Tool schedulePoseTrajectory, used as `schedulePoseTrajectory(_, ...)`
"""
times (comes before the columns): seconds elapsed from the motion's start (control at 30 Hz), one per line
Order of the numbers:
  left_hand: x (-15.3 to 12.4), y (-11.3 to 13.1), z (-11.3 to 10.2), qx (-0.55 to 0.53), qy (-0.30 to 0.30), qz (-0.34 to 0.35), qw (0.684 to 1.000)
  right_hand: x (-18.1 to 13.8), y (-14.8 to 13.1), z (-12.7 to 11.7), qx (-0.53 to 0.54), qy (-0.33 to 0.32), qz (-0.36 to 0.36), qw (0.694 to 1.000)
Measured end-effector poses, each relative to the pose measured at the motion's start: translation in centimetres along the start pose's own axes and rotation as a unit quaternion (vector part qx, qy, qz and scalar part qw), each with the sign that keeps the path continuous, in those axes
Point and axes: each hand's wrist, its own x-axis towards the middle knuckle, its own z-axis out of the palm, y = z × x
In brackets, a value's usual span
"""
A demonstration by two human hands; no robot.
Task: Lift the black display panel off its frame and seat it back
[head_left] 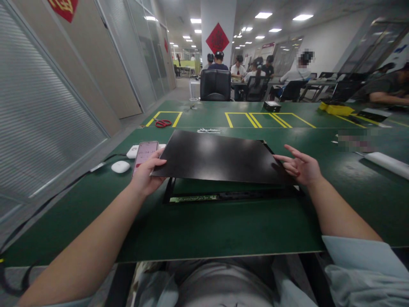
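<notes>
**Black panel (214, 155) Positioned Above Thin Frame (255, 195)**

The black panel is supported over the thin frame, which lies on the green table (220, 230) in front of the person. The left hand (147, 175) grips the panel's left edge: thumb on the upper face, fingers closed beneath. The right hand (303, 167) is at the opposite edge, its fingers spread and partly extended—no closed grip is formed. Fingertip contact there appears likely, but the view does not confirm it. The near bar of the frame is exposed below the panel and carries a green circuit strip (193, 199) toward its left end.

Adjacent items: a phone (147, 151) directly beside the left hand; a white case (120, 166) left of the phone; red-handled scissors (163, 123) farther back—beyond the panel's far left corner.
</notes>
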Motion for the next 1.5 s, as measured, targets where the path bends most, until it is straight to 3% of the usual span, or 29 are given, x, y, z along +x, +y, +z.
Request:
schedulePoseTrajectory(0.3,0.5,0.4,-1.0,-0.04,-0.008,0.086,0.995,-1.2,-0.7,1.5,0.012,-0.052,0.018,0.998)
schedulePoseTrajectory(0.67,0.3,-1.5,-0.5,0.048,-0.026,0.042,0.998,-0.8,-0.4,0.9,-0.031,0.014,0.02,0.999)
schedulePoseTrajectory(0.9,0.7,-2.6,-1.0,0.074,-0.008,0.006,0.997,-0.5,-0.2,0.8,-0.02,0.037,0.018,0.999)
schedulePoseTrajectory(1.5,1.0,-3.5,-0.7,0.06,-0.02,-0.024,0.998,0.2,0.4,0.2,-0.024,0.042,0.016,0.999)
